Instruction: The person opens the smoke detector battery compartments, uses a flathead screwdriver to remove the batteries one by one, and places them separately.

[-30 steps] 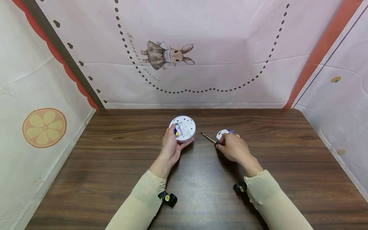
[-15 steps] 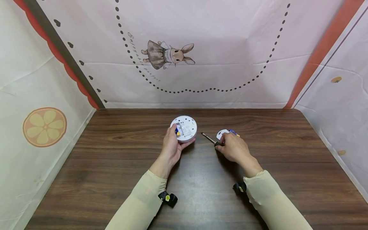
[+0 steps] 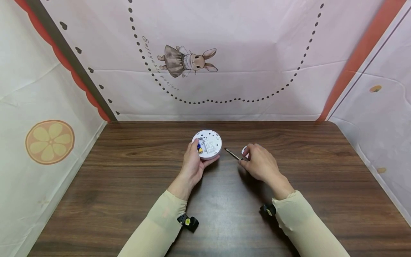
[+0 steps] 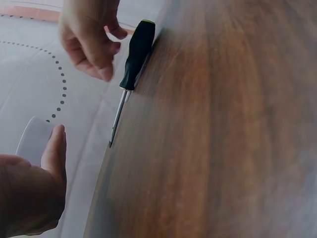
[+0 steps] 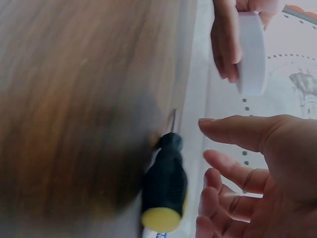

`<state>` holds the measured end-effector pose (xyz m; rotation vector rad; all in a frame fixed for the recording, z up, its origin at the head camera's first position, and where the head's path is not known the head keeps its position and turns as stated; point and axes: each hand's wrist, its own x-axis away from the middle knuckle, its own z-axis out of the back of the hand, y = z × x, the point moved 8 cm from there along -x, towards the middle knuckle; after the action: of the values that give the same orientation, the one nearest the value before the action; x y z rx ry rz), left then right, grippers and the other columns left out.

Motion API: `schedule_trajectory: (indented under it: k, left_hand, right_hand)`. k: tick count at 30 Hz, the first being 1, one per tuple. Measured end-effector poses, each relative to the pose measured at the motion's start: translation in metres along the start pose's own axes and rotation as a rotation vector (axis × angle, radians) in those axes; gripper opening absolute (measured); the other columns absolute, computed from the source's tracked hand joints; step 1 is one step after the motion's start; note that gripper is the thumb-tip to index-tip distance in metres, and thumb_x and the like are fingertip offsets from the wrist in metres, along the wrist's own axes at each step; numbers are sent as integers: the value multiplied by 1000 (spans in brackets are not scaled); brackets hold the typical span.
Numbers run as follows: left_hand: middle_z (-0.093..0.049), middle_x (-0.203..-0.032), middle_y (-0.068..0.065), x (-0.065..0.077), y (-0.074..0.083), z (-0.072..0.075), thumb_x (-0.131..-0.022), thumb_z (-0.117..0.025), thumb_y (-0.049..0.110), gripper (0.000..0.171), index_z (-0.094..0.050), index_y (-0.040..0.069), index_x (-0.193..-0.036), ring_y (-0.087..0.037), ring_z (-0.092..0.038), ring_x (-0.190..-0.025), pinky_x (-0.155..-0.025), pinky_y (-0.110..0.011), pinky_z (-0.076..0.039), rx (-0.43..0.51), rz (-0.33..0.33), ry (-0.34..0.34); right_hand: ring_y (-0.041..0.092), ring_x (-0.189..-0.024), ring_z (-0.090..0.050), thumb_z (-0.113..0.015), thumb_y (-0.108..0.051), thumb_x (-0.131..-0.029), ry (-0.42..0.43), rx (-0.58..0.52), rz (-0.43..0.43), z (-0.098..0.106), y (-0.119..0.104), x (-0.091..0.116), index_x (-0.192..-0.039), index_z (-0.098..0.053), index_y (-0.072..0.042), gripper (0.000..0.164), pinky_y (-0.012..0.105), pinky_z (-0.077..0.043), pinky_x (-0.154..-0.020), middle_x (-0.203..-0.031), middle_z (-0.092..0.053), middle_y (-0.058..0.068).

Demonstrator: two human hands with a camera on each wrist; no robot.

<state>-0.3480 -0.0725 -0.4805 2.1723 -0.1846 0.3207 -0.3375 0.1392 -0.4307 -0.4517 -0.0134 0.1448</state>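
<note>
My left hand (image 3: 191, 167) grips a round white device (image 3: 213, 144) by its left edge, thumb on the upper face. A blue-and-yellow battery (image 3: 200, 149) shows in its uncovered compartment. The device's plain white side (image 5: 252, 54) shows in the right wrist view. A screwdriver (image 4: 138, 54) with a dark handle and yellow end cap lies on the table, tip toward the left hand. Just above its handle hovers my right hand (image 3: 261, 164), thumb and fingers apart, holding nothing. Beyond those fingers lies a small white piece (image 3: 244, 151), mostly hidden by the hand.
The brown wood-grain table (image 3: 138, 200) extends around both hands. A pale printed cloth (image 3: 250, 46) hangs behind the table and along both sides. A bit of blue print (image 5: 161, 235) shows beneath the screwdriver's end in the right wrist view.
My right hand has come off the screwdriver handle and risen slightly, now covering more of the white piece and the blue battery beside it. The left hand has shifted the device slightly right.
</note>
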Motion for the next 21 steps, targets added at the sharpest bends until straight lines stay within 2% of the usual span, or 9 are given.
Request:
schedule_trajectory:
  k: [4, 10, 16, 21]
  left_hand:
    - [-56, -142, -21, 0, -1, -2, -114, -33, 36, 45, -35, 18, -155, -26, -74, -97, -91, -52, -66, -17, 2, -10]
    - [-58, -139, -20, 2, -3, -7, -114, -34, 36, 43, -36, 17, -152, -25, -74, -97, -91, -52, -66, -41, 5, -31]
    - [-60, -136, -20, 4, -7, -11, -114, -34, 33, 41, -36, 16, -152, -23, -75, -95, -91, -52, -66, -60, 12, -42]
    - [-62, -133, -20, 9, -11, -16, -114, -34, 35, 42, -37, 14, -150, -22, -74, -94, -87, -48, -67, -99, 14, -60]
  right_hand:
    - [22, -81, -58, -80, -29, -89, 49, -42, 29, 9, -10, 4, -105, -68, -10, 28, 33, -47, -65, -96, -64, 7]
    - [19, -78, -56, -81, -25, -88, 126, -117, 122, 20, -30, 10, -102, -69, -9, 25, 32, -46, -66, -98, -64, 7]
    - [24, -83, -59, -83, -26, -88, 165, -186, 228, 21, -46, 15, -101, -69, -10, 24, 31, -49, -70, -97, -65, 7]
    - [20, -82, -57, -85, -26, -87, 192, -217, 312, 19, -58, 22, -101, -69, -10, 26, 29, -49, -69, -94, -63, 8]
